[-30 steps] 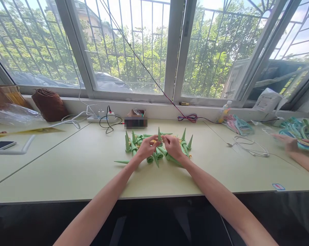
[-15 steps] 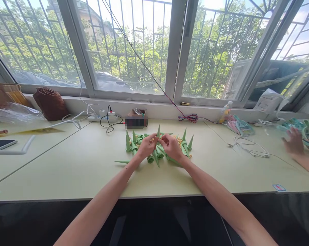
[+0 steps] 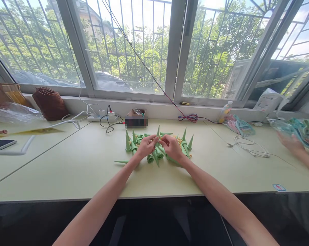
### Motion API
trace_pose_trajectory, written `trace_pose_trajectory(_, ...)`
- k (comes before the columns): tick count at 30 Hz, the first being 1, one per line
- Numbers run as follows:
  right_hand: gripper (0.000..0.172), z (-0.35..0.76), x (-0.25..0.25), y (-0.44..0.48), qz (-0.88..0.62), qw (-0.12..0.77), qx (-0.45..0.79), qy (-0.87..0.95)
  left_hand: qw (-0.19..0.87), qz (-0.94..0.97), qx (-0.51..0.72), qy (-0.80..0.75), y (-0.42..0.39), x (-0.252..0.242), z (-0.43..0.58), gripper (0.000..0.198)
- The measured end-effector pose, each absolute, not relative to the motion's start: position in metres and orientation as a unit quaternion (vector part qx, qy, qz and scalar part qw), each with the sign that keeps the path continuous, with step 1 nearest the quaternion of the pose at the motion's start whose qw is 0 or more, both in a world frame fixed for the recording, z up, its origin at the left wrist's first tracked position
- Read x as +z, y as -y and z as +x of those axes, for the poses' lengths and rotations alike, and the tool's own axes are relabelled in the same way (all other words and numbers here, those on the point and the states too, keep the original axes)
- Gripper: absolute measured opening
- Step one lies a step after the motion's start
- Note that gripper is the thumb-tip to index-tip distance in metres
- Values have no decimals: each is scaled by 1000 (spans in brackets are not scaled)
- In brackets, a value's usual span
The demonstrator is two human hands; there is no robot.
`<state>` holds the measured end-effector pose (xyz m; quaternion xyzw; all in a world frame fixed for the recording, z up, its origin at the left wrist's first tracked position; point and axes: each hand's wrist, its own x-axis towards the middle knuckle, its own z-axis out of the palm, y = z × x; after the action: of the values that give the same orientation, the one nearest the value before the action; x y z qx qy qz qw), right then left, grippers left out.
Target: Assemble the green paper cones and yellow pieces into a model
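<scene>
My left hand (image 3: 147,145) is closed around a green plastic spike (image 3: 158,131), whose pointed tip stands upright above the fingers. Close against it, my right hand (image 3: 171,146) is pinched at the spike's side; whatever lies between its fingertips is hidden. Beneath and around both hands spreads a pile of green spikes, some with wide threaded collars such as the open collar (image 3: 150,159). Several stand point up, among them the spike (image 3: 190,142) on the right. Small yellow-orange pieces (image 3: 180,140) lie among them. One loose spike (image 3: 121,162) rests left of the pile.
A small box (image 3: 136,119) and a power strip (image 3: 103,118) sit by the window ledge. A phone (image 3: 2,144) lies at left. On the right are a bottle (image 3: 225,112), a coiled white cable (image 3: 251,145), plastic bags (image 3: 238,124) and another person's hand (image 3: 291,141).
My hands stay almost in place, with only slight finger movement at the spike. At right, the other person's hand has shifted left and down, and the bag beside it has moved.
</scene>
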<state>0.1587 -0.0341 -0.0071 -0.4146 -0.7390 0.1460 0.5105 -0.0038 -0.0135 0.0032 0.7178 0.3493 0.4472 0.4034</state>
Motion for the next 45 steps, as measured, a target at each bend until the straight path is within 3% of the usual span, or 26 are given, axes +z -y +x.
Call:
trace_pose_trajectory(10, 21, 159, -8, 34, -386, 482, 122, 777, 423, 736, 398, -349, 16, 12, -11, 41)
trace_pose_trajectory(22, 23, 154, -4, 38, -392, 503, 148, 756, 392, 733, 430, -352, 11, 5, -11, 37)
trace_pose_trajectory(45, 34, 154, -4, 34, -377, 526, 337, 684, 382, 734, 439, -350, 12, 7, -11, 38)
